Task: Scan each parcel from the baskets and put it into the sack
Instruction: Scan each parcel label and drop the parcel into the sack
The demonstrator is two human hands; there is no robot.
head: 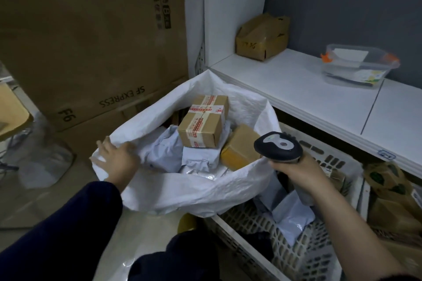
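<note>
Parcels, a taped box (203, 121) topmost, lie in the white sack (182, 191) beside the basket (306, 258). My left hand (116, 159) rests spread-fingered on the sack's rim; my right hand (294, 172) grips the scanner (277, 145).

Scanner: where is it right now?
Head view, right of centre: the right hand grips the scanner above the basket, just beside the sack's right rim.

The sack (194, 189) is white woven plastic, crinkled with a faint sheen. The box (213, 124) is matt brown cardboard under glossy tape (199, 121). Mailers (164, 150) are smooth, creased plastic film. The scanner (277, 146) is dark matt plastic; the basket (246, 221), pale perforated plastic.
</note>
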